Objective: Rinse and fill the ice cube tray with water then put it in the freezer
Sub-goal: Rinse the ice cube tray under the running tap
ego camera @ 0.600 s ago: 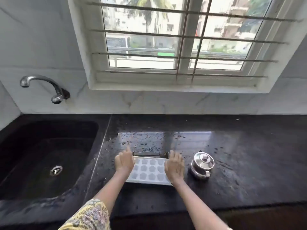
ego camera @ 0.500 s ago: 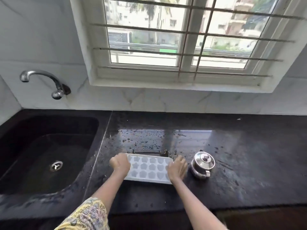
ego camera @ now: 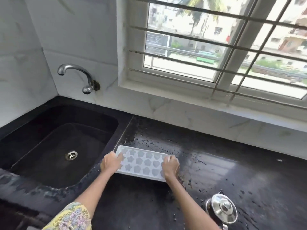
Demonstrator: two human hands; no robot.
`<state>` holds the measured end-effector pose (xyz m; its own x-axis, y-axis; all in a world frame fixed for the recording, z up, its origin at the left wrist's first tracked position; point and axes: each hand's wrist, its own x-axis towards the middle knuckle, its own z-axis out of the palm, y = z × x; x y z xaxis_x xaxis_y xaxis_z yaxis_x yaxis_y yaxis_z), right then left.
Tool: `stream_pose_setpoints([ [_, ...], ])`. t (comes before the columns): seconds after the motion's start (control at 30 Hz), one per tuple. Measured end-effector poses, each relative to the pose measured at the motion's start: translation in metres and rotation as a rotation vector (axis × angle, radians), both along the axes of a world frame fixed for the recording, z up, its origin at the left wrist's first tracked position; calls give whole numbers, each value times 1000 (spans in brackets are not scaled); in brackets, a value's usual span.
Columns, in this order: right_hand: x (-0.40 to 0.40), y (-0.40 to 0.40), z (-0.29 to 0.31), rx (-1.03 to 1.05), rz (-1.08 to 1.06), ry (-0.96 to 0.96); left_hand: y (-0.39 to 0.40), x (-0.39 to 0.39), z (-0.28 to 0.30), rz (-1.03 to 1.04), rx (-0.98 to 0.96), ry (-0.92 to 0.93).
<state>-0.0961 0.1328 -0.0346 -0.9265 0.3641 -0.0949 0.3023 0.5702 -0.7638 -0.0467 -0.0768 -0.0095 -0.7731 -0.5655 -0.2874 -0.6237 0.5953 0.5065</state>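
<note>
White translucent plastic ice cube tray (ego camera: pixel 142 161) with star- and flower-shaped cells, held level by its two short ends just above or on the wet black stone countertop (ego camera: pixel 232 171); contact with the surface not discernible. Left hand (ego camera: pixel 110 163) at the tray's left end, fingers closed over the rim, thumb across the nearest cells. Right hand (ego camera: pixel 171 166) at the right end, fingers curled together around the edge. Tray positioned just right of the black rectangular sink basin (ego camera: pixel 54 146) with round steel drain (ego camera: pixel 71 155). Curved chrome wall tap (ego camera: pixel 78 77) above the basin's far side, no water visible at the spout. Lidded stainless-steel pot (ego camera: pixel 222 210) near the counter's front edge, to the right of the tray and apart from it. Yellow floral-print sleeve (ego camera: pixel 71 218) on the left arm. White-framed barred window (ego camera: pixel 216 52) behind the counter.
</note>
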Motion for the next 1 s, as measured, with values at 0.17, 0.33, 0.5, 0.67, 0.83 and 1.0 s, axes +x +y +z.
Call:
stream_pose_setpoints([
  [0.17,-28,-38,-1,-40,152,-20,-39,-2,2,196,235,107],
  [0.33,-40,-85,9,-73,310,-38,-81,13,9,342,541,201],
  [0.5,-64,-129,21,-15,496,-65,-127,20,15,391,643,209],
  [0.67,-86,-201,34,122,586,-34,-186,7,23,450,722,262],
  [0.83,-119,-294,62,72,576,208,-256,-22,14,548,696,336],
  [1.0,-181,-412,92,-293,490,94,-343,-71,0,623,713,366],
])
